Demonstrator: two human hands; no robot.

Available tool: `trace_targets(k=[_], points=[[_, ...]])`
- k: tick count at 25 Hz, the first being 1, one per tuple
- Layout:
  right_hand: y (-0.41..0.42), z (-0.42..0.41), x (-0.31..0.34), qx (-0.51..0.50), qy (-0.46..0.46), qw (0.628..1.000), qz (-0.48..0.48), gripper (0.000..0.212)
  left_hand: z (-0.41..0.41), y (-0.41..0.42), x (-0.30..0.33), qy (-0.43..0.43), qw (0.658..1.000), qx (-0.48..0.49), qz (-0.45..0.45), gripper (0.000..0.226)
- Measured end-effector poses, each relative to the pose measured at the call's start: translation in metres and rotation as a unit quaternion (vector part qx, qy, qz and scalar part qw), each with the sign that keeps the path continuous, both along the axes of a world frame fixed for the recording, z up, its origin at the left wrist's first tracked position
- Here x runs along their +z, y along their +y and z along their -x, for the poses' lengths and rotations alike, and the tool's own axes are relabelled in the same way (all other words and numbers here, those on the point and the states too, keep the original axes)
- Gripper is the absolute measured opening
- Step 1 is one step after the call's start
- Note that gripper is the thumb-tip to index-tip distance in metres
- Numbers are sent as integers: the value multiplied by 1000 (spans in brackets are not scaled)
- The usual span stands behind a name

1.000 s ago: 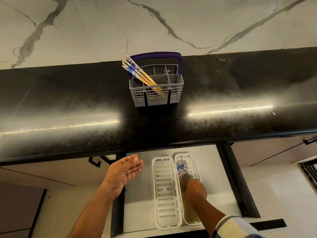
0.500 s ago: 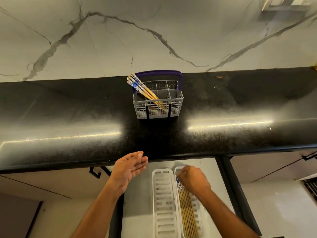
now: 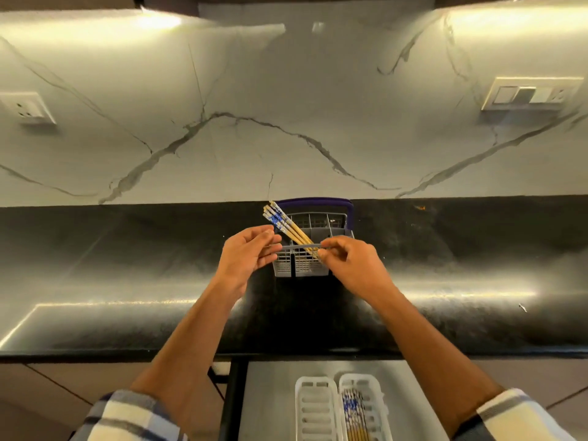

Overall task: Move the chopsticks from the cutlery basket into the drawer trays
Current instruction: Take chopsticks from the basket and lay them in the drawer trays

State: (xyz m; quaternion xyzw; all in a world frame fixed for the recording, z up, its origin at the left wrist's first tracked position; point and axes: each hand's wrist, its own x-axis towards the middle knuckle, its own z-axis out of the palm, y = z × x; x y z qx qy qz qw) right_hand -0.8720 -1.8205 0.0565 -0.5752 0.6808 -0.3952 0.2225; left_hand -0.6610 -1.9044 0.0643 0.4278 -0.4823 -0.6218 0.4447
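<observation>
While both hands hover at the basket, quick rundown:
basket: grey basket (image 3: 302,265) sits on the black table (image 3: 127,275), purple handle at its back
chopsticks: bundle (image 3: 284,226) leans out of the basket's left side
left hand (image 3: 245,257): fingers loosely spread just left of the basket, grip holding nothing
right hand (image 3: 351,264): fingertips pinched at the basket's front rim, can't tell on what
trays: two white trays (image 3: 315,409) in the drawer below the basket, right one holds chopsticks

chopsticks (image 3: 283,226): tan, blue-white floral tops | basket (image 3: 300,265): grey, purple handle (image 3: 318,202) | desk (image 3: 127,249): speckled black | trays (image 3: 315,405): white | sleeves (image 3: 127,418): plaid
</observation>
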Motion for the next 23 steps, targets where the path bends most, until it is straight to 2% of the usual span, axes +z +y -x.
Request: trace_targets(k=[4, 7, 11, 14, 20, 23], points=[[-33, -12, 21, 18, 27, 999, 15, 20, 5, -42, 0, -28, 997, 72, -16, 14], [-55, -22, 20, 35, 60, 998, 1, 22, 16, -67, -13, -82, 989, 120, -38, 23], [-76, -28, 8, 53, 72, 996, -10, 23, 30, -86, -23, -233, 956, 173, 38, 43], [-83, -23, -4, 40, 65, 997, -9, 24, 38, -96, -23, -278, 939, 173, 100, 46], [-74, 6, -7, -16, 50, 999, 2, 18, 47, -111, -25, -303, 921, 202, 141, 28], [-68, 19, -8, -44, 40, 998, 13, 16, 50, -111, -34, -265, 931, 217, 123, 24]])
